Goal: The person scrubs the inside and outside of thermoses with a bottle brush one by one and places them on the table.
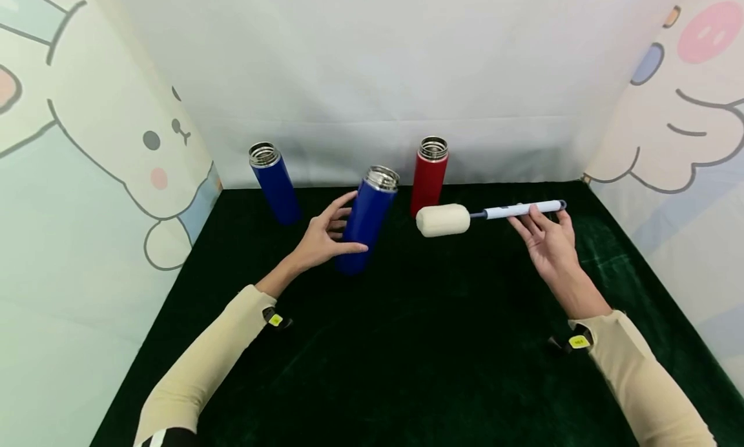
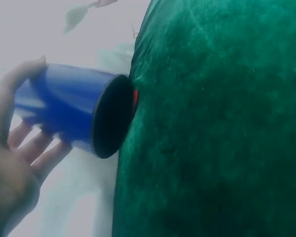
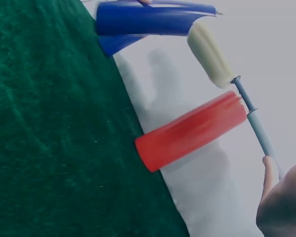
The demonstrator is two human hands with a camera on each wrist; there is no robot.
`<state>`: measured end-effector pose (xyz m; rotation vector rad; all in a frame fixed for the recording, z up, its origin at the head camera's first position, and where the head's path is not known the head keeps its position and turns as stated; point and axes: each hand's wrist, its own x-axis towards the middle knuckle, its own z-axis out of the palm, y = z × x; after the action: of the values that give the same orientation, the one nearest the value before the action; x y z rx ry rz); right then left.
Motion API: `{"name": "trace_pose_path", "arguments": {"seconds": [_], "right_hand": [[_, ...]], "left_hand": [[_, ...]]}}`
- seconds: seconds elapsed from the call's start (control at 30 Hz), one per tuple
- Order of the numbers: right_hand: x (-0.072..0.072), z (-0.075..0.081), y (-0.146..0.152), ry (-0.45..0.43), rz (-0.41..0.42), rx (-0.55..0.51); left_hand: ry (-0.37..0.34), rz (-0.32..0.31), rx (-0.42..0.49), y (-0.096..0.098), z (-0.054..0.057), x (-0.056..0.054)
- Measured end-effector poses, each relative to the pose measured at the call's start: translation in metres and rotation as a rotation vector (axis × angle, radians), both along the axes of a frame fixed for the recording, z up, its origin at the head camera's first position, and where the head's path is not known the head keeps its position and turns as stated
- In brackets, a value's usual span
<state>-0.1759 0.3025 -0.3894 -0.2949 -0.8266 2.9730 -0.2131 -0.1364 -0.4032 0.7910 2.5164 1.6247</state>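
My left hand grips an open-mouthed blue bottle, fingers on one side and thumb on the other. The bottle leans to the right, and its dark base shows in the left wrist view, raised off the cloth. In my right hand is a bottle brush, its pale handle pinched between thumb and fingers. The brush's cream sponge head points left, toward the blue bottle but apart from it. In the right wrist view, the sponge head overlaps the held bottle's mouth end.
A second blue bottle stands open at the back left. Behind the sponge head stands an open red bottle. Dark green cloth covers the table, with a white curtain behind and cartoon-printed panels on both sides.
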Motion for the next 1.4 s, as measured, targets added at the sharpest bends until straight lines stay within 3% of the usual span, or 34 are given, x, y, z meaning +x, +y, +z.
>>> {"name": "trace_pose_path", "arguments": {"seconds": [0.17,0.3,0.6,0.73,1.13,1.4], "right_hand": [[-0.005,0.012,0.001,0.032,-0.030,-0.084],[-0.011,0.024,-0.004,0.079,-0.039,-0.116],[-0.029,0.058,-0.028,0.181,-0.005,-0.019],[-0.039,0.077,-0.037,0.262,0.014,0.093],[-0.072,0.155,-0.061,0.582,0.132,0.317],[-0.074,0.171,-0.068,0.659,0.148,0.500]], "left_hand": [[-0.009,-0.117,-0.100,-0.011,0.004,0.012],[-0.009,-0.145,-0.114,-0.013,0.002,0.020],[0.025,-0.086,-0.068,-0.004,-0.001,0.030],[0.045,-0.058,-0.065,-0.001,0.002,0.030],[0.063,-0.008,-0.003,0.011,0.008,0.032],[0.097,0.003,0.009,0.014,0.010,0.034]]}}
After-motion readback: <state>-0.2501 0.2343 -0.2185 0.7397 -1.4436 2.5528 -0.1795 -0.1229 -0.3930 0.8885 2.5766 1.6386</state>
